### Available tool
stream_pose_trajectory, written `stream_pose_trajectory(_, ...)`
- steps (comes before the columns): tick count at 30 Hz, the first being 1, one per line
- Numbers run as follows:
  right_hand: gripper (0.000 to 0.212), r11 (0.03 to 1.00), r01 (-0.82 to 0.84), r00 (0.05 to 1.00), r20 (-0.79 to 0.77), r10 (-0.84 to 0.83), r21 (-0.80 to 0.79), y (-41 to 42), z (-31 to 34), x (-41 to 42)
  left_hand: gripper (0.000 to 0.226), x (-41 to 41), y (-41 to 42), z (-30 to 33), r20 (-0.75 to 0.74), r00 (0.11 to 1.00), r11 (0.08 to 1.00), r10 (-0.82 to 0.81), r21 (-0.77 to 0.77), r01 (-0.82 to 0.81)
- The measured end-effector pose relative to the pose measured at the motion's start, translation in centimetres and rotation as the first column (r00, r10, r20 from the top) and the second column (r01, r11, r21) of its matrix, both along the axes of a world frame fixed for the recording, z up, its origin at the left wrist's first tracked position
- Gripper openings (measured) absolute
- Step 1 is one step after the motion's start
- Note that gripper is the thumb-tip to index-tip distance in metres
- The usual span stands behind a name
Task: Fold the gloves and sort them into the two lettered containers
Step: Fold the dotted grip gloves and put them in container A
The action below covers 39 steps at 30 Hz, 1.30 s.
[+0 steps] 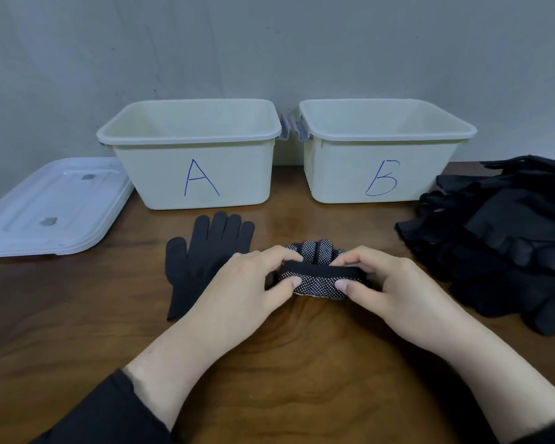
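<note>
A black glove with white grip dots (318, 277) lies at the table's middle, its cuff end doubled over toward its fingers. My left hand (253, 290) pinches the fold's left end and my right hand (385, 290) pinches its right end. Just left of it, a plain black glove (202, 248) lies flat, fingers pointing away from me, partly under my left hand. Two cream containers stand at the back: container A (193, 174) on the left, container B (382, 174) on the right. From here nothing shows inside either.
A heap of black gloves (500, 238) fills the right side of the wooden table (302, 363). Stacked white lids (52, 209) lie at the left, beside container A. A grey wall rises right behind the containers.
</note>
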State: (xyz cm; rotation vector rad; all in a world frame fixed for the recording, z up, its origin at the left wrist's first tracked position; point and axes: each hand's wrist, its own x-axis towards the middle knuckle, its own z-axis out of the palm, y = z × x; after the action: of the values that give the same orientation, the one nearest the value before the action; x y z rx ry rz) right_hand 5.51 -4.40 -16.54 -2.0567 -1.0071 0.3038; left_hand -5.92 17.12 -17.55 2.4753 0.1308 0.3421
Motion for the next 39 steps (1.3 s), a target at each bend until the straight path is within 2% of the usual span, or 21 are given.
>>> stream_pose_trajectory(3,0.018,0.997,0.048,0.995,-0.091,-0.043,0.057,0.9,0.1,0.7,0.038,0.7,-0.1,0.0,0.016,0.998,0.991,0.056,-0.122,-0.053)
stream_pose_trajectory(6,0.015,0.992,0.107,0.987,-0.13,-0.098,0.069,2.1,0.2,2.2,0.042,1.6,-0.4,0.2,0.082,0.984,0.981,0.16,-0.122,-0.15)
stream_pose_trajectory(8,0.011,0.988,0.146,0.983,-0.123,-0.138,0.059,2.8,0.2,3.5,0.038,2.0,-0.3,0.2,0.16,0.969,0.982,0.186,-0.016,-0.186)
stream_pose_trajectory(10,0.007,0.983,0.185,0.98,-0.072,-0.186,-0.016,3.5,0.0,4.7,0.034,2.0,-0.2,0.2,0.192,0.976,0.984,0.101,0.125,-0.126)
stream_pose_trajectory(13,0.007,0.949,0.216,0.976,0.076,-0.203,-0.23,4.3,-0.3,6.1,0.037,1.8,-0.4,-0.1,0.09,0.996,0.956,-0.026,0.294,-0.002)
stream_pose_trajectory(16,0.019,0.946,0.157,0.987,0.084,-0.139,-0.285,4.9,0.5,6.9,0.042,1.8,-0.3,-0.6,-0.004,0.999,0.941,-0.037,0.338,0.036)
stream_pose_trajectory(18,0.023,0.942,0.061,0.998,0.054,-0.045,-0.33,5.5,1.8,7.2,0.043,1.8,-0.2,-0.7,-0.008,1.0,0.941,-0.03,0.336,0.031)
stream_pose_trajectory(21,0.035,0.886,-0.093,0.995,-0.013,0.098,-0.455,7.1,3.4,7.6,0.043,1.9,-0.1,-0.8,0.016,0.999,0.944,-0.031,0.33,0.024)
stream_pose_trajectory(24,0.036,0.812,-0.157,0.986,-0.037,0.165,-0.562,8.8,4.0,7.7,0.039,1.7,-0.1,-1.0,0.059,0.998,0.952,-0.028,0.307,0.009)
stream_pose_trajectory(26,0.027,0.788,-0.169,0.983,-0.05,0.174,-0.592,9.3,4.1,7.6,0.034,1.6,0.0,-0.9,0.105,0.994,0.97,0.006,0.24,-0.031)
stream_pose_trajectory(27,0.02,0.783,-0.175,0.983,-0.056,0.177,-0.597,9.3,4.1,7.4,0.031,1.6,0.1,-0.8,0.133,0.99,0.982,0.048,0.174,-0.071)
stream_pose_trajectory(29,0.016,0.803,-0.161,0.986,-0.066,0.15,-0.574,9.0,3.9,7.2,0.023,1.5,0.2,-0.4,0.18,0.964,0.98,0.195,-0.06,-0.187)
stream_pose_trajectory(31,0.019,0.879,-0.099,0.994,-0.094,0.062,-0.467,8.3,3.7,6.9,0.018,1.5,0.2,0.1,0.172,0.913,0.884,0.369,-0.368,-0.288)
stream_pose_trajectory(34,0.016,0.975,0.037,0.983,-0.167,-0.075,-0.221,7.5,3.6,5.7,0.019,1.3,-0.2,0.9,0.059,0.837,0.589,0.544,-0.737,-0.331)
stream_pose_trajectory(36,0.01,0.99,0.102,0.969,-0.218,-0.121,-0.097,7.3,3.7,4.4,0.027,1.2,-0.6,1.5,-0.067,0.864,0.37,0.499,-0.885,-0.283)
stream_pose_trajectory(39,0.012,0.992,0.126,0.957,-0.264,-0.12,0.004,7.4,3.7,2.4,0.034,0.9,-1.4,2.3,-0.136,0.954,0.147,0.268,-0.973,-0.18)
